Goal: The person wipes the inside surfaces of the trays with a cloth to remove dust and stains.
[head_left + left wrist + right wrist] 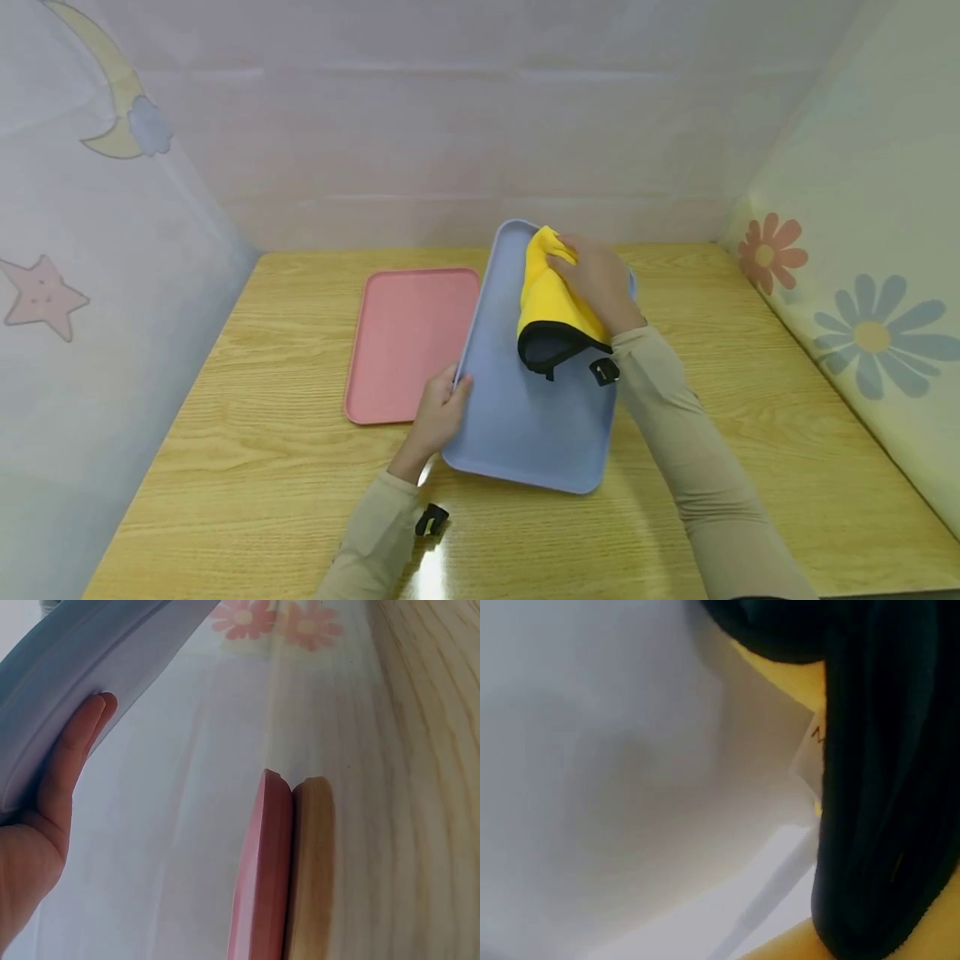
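A light blue rectangular tray is raised and tilted over the wooden table. My left hand grips its left edge, thumb on the upper face; in the left wrist view, fingers lie along the tray's underside. Over the tray's upper right part, my right hand holds a bunched yellow cloth with black trim and a dark grey reverse. The cloth's lower edge folds open toward me. Close up in the right wrist view are its dark border and a small white label.
A pink tray lies flat on the wooden table, left of the blue one and partly overlapped by it in the head view. Pale patterned sheets rise behind the table and at both sides. Small black fittings hang by both wrists.
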`<state>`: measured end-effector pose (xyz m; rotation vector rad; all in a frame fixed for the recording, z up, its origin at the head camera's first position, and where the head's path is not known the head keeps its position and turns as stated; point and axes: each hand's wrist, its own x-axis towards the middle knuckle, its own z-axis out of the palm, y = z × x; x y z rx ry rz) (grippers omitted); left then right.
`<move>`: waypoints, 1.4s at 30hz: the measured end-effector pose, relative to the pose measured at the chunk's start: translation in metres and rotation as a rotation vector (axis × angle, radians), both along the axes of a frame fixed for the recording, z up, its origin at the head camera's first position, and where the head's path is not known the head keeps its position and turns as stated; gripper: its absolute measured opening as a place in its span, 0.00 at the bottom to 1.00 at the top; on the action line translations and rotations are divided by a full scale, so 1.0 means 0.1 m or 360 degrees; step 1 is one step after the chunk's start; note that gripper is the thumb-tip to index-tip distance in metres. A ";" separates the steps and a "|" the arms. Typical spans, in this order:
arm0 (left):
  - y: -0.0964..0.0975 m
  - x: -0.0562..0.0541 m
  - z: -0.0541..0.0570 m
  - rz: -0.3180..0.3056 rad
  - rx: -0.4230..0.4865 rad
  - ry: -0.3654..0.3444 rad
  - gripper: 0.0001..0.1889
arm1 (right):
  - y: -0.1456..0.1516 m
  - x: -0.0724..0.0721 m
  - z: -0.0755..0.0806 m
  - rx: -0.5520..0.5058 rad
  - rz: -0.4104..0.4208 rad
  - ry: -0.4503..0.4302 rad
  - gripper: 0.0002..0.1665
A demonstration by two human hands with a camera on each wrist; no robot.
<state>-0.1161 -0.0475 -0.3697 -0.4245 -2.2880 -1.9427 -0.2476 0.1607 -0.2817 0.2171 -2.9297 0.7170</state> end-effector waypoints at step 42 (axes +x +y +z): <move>-0.10 -0.16 -0.33 0.0178 0.0035 0.0039 0.06 | 0.48 -0.19 -0.29 0.0105 -0.0201 -0.0191 0.30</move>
